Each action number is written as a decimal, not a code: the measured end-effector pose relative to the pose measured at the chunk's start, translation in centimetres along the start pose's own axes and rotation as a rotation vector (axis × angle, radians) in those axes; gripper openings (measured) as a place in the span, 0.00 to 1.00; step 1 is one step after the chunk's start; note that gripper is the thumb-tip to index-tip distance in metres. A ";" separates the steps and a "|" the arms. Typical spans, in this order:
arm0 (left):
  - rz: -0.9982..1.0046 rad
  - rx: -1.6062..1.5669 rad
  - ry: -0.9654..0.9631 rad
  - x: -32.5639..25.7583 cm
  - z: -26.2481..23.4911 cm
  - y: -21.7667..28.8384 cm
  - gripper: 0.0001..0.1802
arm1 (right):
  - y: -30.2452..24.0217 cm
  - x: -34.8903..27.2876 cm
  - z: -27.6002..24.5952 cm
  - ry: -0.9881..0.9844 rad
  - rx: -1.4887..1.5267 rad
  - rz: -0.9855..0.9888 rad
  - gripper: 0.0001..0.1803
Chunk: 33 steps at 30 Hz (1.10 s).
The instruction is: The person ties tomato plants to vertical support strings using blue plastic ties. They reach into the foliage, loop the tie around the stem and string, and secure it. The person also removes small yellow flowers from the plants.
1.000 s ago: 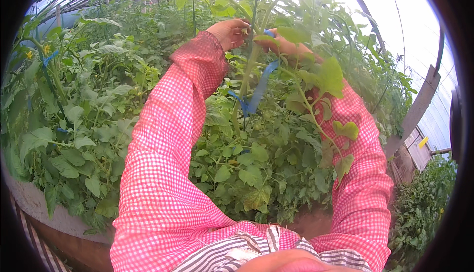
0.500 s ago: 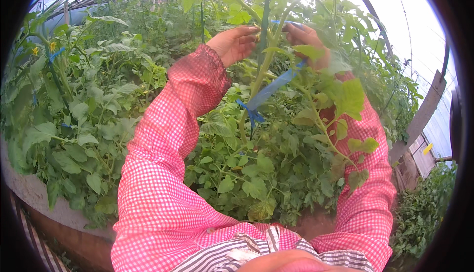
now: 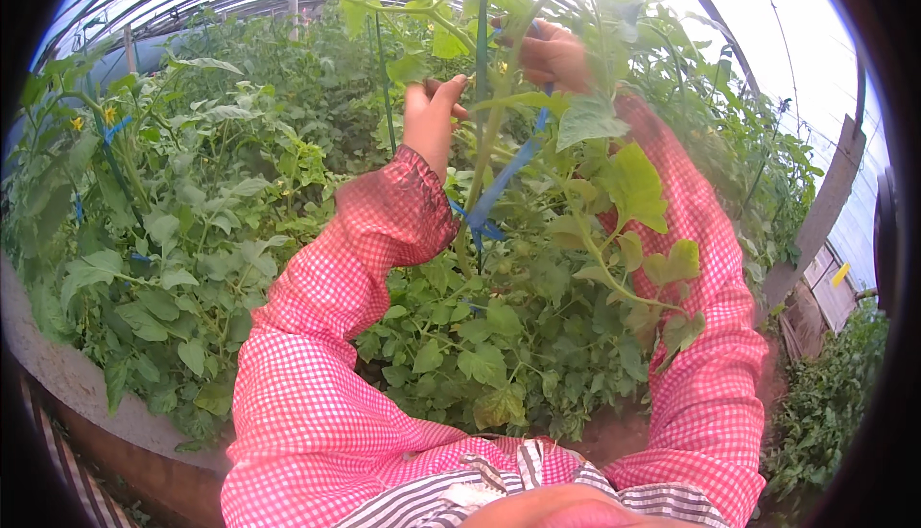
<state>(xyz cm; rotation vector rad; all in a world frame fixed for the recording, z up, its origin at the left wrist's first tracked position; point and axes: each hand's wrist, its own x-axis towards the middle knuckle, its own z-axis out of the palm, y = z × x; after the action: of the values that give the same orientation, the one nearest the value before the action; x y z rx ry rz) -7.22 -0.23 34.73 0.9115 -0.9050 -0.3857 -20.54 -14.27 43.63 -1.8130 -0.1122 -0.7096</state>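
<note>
Up beside the green stem (image 3: 490, 130): left hand (image 3: 431, 117), fingers bent (can't tell if they pinch anything).
Right hand (image 3: 562, 56): higher up, fingers closed on blue ribbon (image 3: 511, 173).
Ribbon's path: slants down from that hand to the stem.
Room: small gap from left hand to stem; big leaves (image 3: 635, 187) crowd the right sleeve (image 3: 705, 288).
Edge: grey border (image 3: 59, 360), lower left, well apart.

Pink-checked sleeves (image 3: 312, 389) — gathered cuff (image 3: 428, 200), striped cloth (image 3: 408, 506)

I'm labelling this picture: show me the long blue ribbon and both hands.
Long blue ribbon (image 3: 510, 174): head view, on its slanting strip.
Left hand (image 3: 434, 120): head view, mid-hand.
Right hand (image 3: 558, 56): head view, mid-hand.
</note>
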 end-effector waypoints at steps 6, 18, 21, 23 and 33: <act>0.796 0.577 -0.014 -1.2 0.4 1.7 0.16 | -0.3 -1.6 -0.2 0.173 -0.428 -0.005 0.17; 0.926 1.118 -0.033 -0.6 2.1 4.3 0.04 | 2.9 -3.0 -2.1 0.273 -1.103 -0.281 0.23; 0.952 1.101 -0.102 -0.9 2.2 4.4 0.07 | 3.1 -4.3 -3.2 0.371 -0.961 -0.435 0.24; 0.926 0.934 -0.032 -1.8 2.2 4.6 0.11 | 2.4 -5.5 -3.6 0.346 -0.810 -0.469 0.24; 0.883 0.478 -0.246 -6.8 1.8 6.6 0.17 | 0.5 -8.3 2.6 0.086 -0.024 -0.253 0.34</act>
<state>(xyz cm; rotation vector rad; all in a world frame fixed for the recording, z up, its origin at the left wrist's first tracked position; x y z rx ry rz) -13.11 6.96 37.19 0.8033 -1.5598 0.5117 -26.01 -9.93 38.48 -1.8061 -0.2804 -0.9695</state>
